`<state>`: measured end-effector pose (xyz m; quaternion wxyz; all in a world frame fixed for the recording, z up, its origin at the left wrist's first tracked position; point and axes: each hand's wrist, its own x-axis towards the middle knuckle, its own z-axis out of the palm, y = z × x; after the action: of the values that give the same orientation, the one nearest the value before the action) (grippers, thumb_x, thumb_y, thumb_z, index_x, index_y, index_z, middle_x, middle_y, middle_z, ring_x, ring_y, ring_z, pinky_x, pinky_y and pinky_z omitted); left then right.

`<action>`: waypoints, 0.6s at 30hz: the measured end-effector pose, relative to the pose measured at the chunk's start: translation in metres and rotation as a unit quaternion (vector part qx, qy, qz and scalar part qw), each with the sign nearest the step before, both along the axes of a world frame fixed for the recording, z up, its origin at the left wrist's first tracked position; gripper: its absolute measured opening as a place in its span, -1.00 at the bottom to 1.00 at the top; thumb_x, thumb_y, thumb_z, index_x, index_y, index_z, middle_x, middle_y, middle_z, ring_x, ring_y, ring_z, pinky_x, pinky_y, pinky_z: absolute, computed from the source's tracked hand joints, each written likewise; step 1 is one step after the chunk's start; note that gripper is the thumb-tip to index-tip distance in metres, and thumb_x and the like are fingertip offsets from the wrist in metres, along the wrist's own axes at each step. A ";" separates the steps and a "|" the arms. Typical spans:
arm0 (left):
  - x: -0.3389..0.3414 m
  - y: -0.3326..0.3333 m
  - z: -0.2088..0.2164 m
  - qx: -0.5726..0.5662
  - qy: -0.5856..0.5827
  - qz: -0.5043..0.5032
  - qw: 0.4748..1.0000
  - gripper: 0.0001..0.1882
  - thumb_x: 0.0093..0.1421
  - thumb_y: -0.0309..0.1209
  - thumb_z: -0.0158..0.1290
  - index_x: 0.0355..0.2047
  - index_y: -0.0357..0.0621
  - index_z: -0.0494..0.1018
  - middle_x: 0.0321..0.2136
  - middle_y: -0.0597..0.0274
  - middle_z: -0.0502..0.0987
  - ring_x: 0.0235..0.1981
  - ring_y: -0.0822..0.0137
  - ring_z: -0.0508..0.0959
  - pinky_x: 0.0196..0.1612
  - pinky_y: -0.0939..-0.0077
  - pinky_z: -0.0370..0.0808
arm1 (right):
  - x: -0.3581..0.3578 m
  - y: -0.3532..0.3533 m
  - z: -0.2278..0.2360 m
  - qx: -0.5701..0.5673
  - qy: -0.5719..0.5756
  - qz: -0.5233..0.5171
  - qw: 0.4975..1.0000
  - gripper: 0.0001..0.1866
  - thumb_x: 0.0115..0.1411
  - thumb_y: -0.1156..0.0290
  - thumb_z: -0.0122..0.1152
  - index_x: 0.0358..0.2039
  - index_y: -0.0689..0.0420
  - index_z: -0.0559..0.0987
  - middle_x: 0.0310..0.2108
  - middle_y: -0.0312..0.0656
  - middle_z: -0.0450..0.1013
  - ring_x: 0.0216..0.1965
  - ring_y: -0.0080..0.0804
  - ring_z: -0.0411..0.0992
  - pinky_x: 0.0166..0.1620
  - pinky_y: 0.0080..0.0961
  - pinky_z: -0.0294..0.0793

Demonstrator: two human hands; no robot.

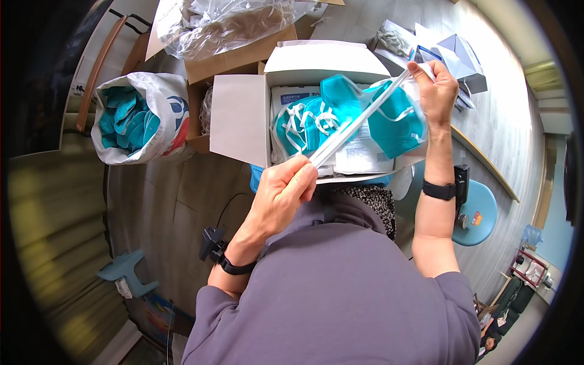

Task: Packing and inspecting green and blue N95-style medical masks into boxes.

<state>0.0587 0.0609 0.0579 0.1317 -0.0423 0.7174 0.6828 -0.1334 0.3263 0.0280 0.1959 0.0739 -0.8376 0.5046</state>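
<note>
Between my two hands the white-looking edge of a clear plastic bag [347, 135] is pulled taut on a slant. My left hand [285, 187] pinches its lower end at the front of an open white carton [240, 118]. My right hand [433, 91] grips the upper end, higher and to the right. Through the bag shows a teal face mask [392, 125] with a white strap. More teal masks [292, 131] with white straps lie in the carton, left of it. White printed packets [364, 152] lie under and beside them.
A white sack [137, 157] full of teal pieces stands left of the carton. Behind it is a brown cardboard box [237, 61] with crumpled clear plastic [234, 30]. Opened small boxes [459, 64] lie at the far right, and a light-blue stool [477, 213] stands by my right forearm.
</note>
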 end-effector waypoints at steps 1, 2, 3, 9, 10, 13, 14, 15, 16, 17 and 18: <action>0.001 0.000 -0.001 0.011 0.002 0.006 1.000 -0.64 0.41 -0.32 -0.12 -0.55 -0.18 0.32 -0.69 0.39 0.32 -0.69 0.60 0.25 -0.61 0.66 0.19 | -0.002 0.002 0.001 -0.026 -0.025 0.032 0.999 -0.63 0.13 0.22 0.46 -0.58 0.19 0.50 -0.67 -0.46 0.34 -0.59 -0.73 0.17 -0.55 -0.65 0.18; -0.007 0.001 -0.003 0.008 -0.011 -0.003 1.000 -0.68 0.41 -0.36 -0.14 -0.51 -0.21 0.31 -0.65 0.36 0.33 -0.64 0.57 0.29 -0.58 0.63 0.24 | 0.005 -0.005 0.004 -0.021 -0.052 0.069 0.996 -0.63 0.15 0.22 0.44 -0.57 0.19 0.50 -0.67 -0.48 0.32 -0.59 -0.73 0.17 -0.54 -0.66 0.17; -0.015 0.004 -0.009 -0.021 0.027 -0.001 0.999 -0.70 0.41 -0.38 -0.14 -0.49 -0.22 0.31 -0.64 0.35 0.33 -0.63 0.56 0.30 -0.56 0.61 0.26 | 0.011 -0.016 0.013 -0.017 -0.076 0.110 0.991 -0.63 0.17 0.22 0.43 -0.57 0.19 0.50 -0.67 -0.49 0.30 -0.58 -0.74 0.16 -0.54 -0.67 0.15; -0.044 0.030 -0.042 -0.094 0.154 -0.043 0.983 -0.81 0.40 -0.46 -0.17 -0.38 -0.26 0.29 -0.53 0.25 0.39 -0.53 0.48 0.38 -0.44 0.54 0.39 | 0.037 -0.014 0.066 -0.290 -0.262 0.122 0.912 -0.53 0.33 0.03 0.19 -0.64 0.03 0.41 -0.72 -0.51 0.15 -0.73 -0.81 -0.03 -0.66 -0.70 -0.10; -0.046 0.030 -0.046 -0.092 0.166 -0.054 0.980 -0.92 0.36 -0.54 -0.12 -0.30 -0.28 0.32 -0.40 0.18 0.45 -0.46 0.45 0.47 -0.40 0.48 0.45 | 0.038 -0.007 0.070 -0.345 -0.249 0.156 0.892 -0.52 0.34 0.04 0.17 -0.65 0.00 0.36 -0.74 -0.51 0.14 -0.78 -0.80 -0.05 -0.70 -0.72 -0.17; -0.051 0.038 -0.049 -0.183 0.259 -0.054 0.947 -0.91 0.27 -0.65 -0.03 -0.23 -0.26 0.37 -0.26 0.15 0.47 -0.39 0.40 0.54 -0.40 0.44 0.49 | 0.043 0.002 0.071 -0.385 -0.200 0.194 0.880 -0.48 0.36 0.03 0.14 -0.67 0.03 0.34 -0.74 -0.43 0.15 -0.77 -0.76 -0.03 -0.69 -0.71 -0.13; -0.051 0.039 -0.044 -0.171 0.223 -0.096 0.955 -0.65 0.17 -0.73 0.04 -0.04 -0.17 0.43 -0.01 0.12 0.47 -0.28 0.37 0.60 -0.42 0.52 0.52 | 0.045 0.000 0.071 -0.394 -0.186 0.160 0.886 -0.49 0.35 0.03 0.13 -0.67 0.03 0.34 -0.74 -0.43 0.15 -0.77 -0.75 -0.04 -0.68 -0.71 -0.14; -0.051 0.040 -0.036 -0.145 0.225 -0.089 0.959 -0.60 0.17 -0.73 0.05 0.01 -0.13 0.43 0.05 0.12 0.45 -0.26 0.38 0.61 -0.43 0.55 0.52 | 0.047 -0.003 0.070 -0.401 -0.172 0.126 0.891 -0.49 0.35 0.02 0.13 -0.66 0.03 0.34 -0.74 -0.42 0.15 -0.77 -0.74 -0.05 -0.68 -0.70 -0.14; -0.051 0.041 -0.028 -0.119 0.226 -0.082 0.963 -0.55 0.16 -0.73 0.06 0.06 -0.09 0.43 0.11 0.11 0.42 -0.24 0.39 0.61 -0.44 0.59 0.52 | 0.048 -0.004 0.070 -0.408 -0.158 0.092 0.895 -0.50 0.35 0.02 0.13 -0.65 0.04 0.35 -0.74 -0.42 0.16 -0.76 -0.73 -0.06 -0.67 -0.70 -0.14; -0.050 0.041 -0.023 -0.093 0.227 -0.074 0.967 -0.49 0.16 -0.73 0.06 0.11 -0.05 0.43 0.17 0.11 0.40 -0.23 0.40 0.61 -0.45 0.63 0.53 | 0.049 -0.003 0.073 -0.420 -0.151 0.124 0.886 -0.51 0.35 0.02 0.14 -0.63 0.05 0.36 -0.73 -0.42 0.16 -0.76 -0.73 -0.07 -0.67 -0.70 -0.14; -0.052 0.034 -0.021 -0.060 0.222 -0.063 0.971 -0.50 0.17 -0.72 0.06 0.11 -0.06 0.45 0.20 0.09 0.39 -0.22 0.42 0.62 -0.44 0.64 0.53 | 0.051 -0.001 0.079 -0.431 -0.144 0.155 0.877 -0.52 0.35 0.03 0.15 -0.61 0.06 0.38 -0.73 -0.42 0.16 -0.76 -0.72 -0.08 -0.67 -0.70 -0.14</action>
<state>0.0065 0.0952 0.0370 0.0088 0.1476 0.7694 0.6214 -0.0828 0.3251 0.1071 0.0048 0.0378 -0.5337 0.8448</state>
